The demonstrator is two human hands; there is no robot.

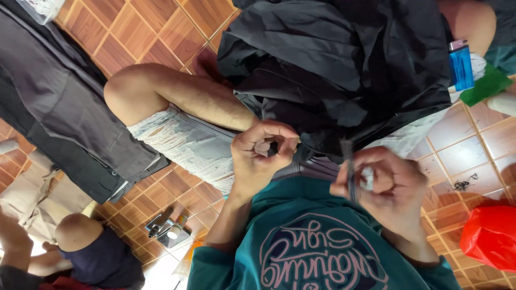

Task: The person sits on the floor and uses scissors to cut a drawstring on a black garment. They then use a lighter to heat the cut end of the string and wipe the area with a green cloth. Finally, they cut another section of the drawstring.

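A black cloth (344, 64) lies bunched over my lap and my bare knee (126, 91). My left hand (260, 156) is curled, with thumb and fingers pinched together at the cloth's lower edge. My right hand (384, 185) is closed around a thin dark stick-like tool (349, 166) and a small white bit (367, 177); both are blurred. The two hands sit close together above my teal printed shirt (317, 252). I wear frayed light denim shorts (188, 142).
A blue lighter (461, 64) and a green scrap (486, 86) lie at the right on the tiled floor (134, 32). A red bag (492, 244) sits lower right. Dark grey trousers (64, 113) are spread at the left. Another person's knee (78, 231) shows lower left, beside a small metal object (166, 228).
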